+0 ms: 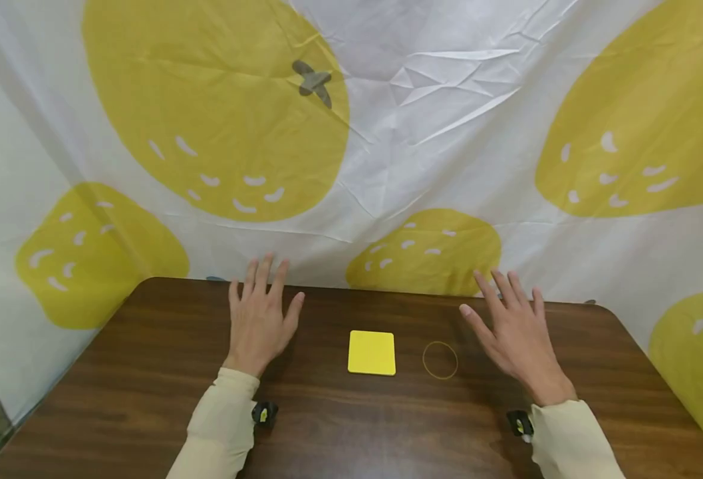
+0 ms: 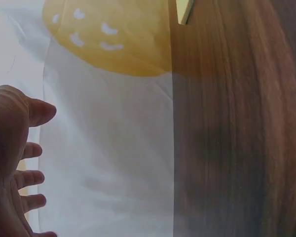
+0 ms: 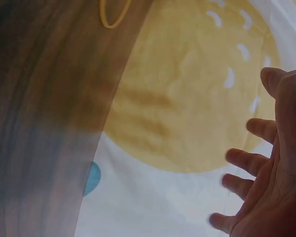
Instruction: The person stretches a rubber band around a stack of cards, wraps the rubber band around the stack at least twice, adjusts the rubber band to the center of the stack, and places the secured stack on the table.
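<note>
A square yellow pad with rounded corners [image 1: 372, 352], perhaps a stack of cards or notes, lies flat on the brown wooden table [image 1: 339, 426]. To its right lies a thin yellow rubber band [image 1: 457, 360], spread in a round loop. My left hand [image 1: 259, 326] is held over the table left of the pad, fingers spread and holding nothing. On the other side, right of the rubber band, my right hand [image 1: 517, 336] is likewise spread with nothing in it. Part of the pad [image 2: 184, 11] shows at the left wrist view's top edge, and the band [image 3: 103, 15] tops the right wrist view.
A white cloth with big yellow fruit prints [image 1: 387, 133] hangs right behind the table's far edge and along both sides. Each wrist wears a small black camera, one on the left [image 1: 265, 414] and one on the right [image 1: 519, 423].
</note>
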A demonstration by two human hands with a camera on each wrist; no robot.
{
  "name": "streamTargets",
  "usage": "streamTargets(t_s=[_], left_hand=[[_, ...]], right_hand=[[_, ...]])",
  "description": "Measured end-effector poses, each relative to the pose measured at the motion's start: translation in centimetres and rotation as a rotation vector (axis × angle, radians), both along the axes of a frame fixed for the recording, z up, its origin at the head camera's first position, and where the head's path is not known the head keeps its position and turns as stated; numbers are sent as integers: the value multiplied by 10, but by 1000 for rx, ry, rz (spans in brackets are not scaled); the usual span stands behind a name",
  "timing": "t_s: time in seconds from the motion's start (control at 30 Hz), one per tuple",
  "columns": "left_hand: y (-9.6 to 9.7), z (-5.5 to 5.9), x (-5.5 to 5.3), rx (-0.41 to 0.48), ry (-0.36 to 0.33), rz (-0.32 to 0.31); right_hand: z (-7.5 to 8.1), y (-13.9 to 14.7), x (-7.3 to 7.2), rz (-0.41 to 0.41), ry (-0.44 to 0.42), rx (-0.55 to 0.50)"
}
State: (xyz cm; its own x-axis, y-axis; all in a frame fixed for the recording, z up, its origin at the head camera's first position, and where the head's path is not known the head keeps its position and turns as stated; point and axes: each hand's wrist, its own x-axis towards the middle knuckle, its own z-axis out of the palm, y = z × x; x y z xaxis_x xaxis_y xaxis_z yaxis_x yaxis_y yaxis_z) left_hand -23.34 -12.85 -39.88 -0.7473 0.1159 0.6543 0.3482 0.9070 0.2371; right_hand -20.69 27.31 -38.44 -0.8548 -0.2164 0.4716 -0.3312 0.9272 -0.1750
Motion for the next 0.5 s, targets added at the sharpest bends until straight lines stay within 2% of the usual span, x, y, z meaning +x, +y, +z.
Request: streamTargets(t_s=[0.1,0.2,0.37,0.5], left_hand=[[4,1,2,21,3,-19],[11,1,5,38,-43,-55],[31,-2,11,41,-239,-163],[49,-4,11,33,-396,-252]], right_hand=[[1,-1,1,9,13,-4],[3,-3,2,14,-47,-18],[7,-12,1,26,-256,-49],[6,-21,-2,62,-334,-50]])
